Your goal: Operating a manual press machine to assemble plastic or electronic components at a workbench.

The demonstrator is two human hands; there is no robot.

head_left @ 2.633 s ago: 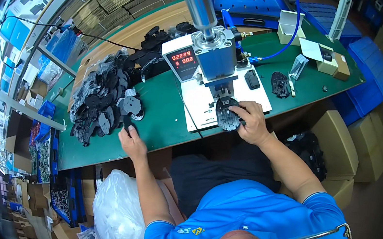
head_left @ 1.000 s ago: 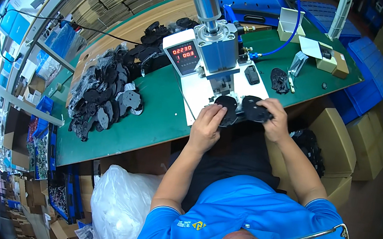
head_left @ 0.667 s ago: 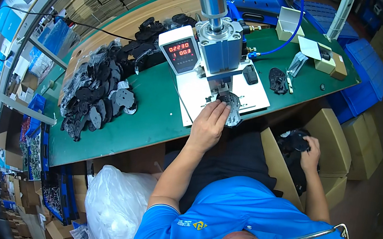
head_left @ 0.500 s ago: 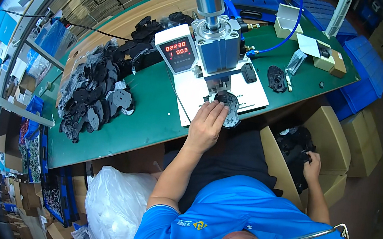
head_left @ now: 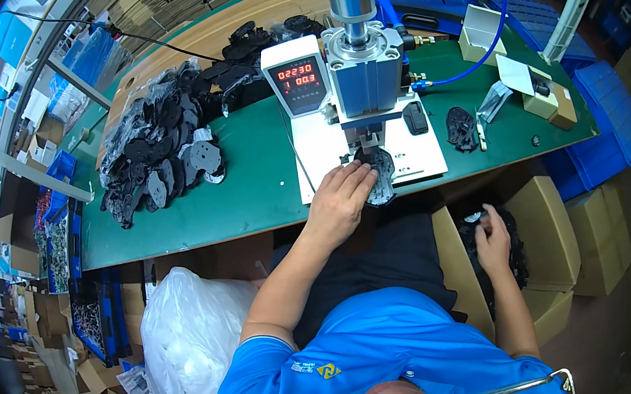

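A bench press (head_left: 362, 66) with a metal cylinder stands on a white base at the green table's front edge. Under its head lies a flat, sole-shaped dark plastic part (head_left: 383, 184), overhanging the base's near edge. My left hand (head_left: 341, 201) is closed over the part's left side, fingertips just below the press head; the thumb is hidden. Over an open cardboard box (head_left: 552, 226) on the right, my right hand (head_left: 494, 240) has its fingers apart and appears to hold nothing. Black parts (head_left: 517, 266) fill the box beneath it, with a small whitish piece near my fingertips.
A heap of similar black parts (head_left: 157, 147) covers the table's left side. Right of the press lie a black part (head_left: 462, 129), a small open box (head_left: 480, 39) and a blue air hose (head_left: 470, 70). A white plastic bag (head_left: 190, 341) sits below the table's front edge.
My right hand has moved left and slightly away from me over the box, and its fingers have spread. My left hand stays on the part at the press.
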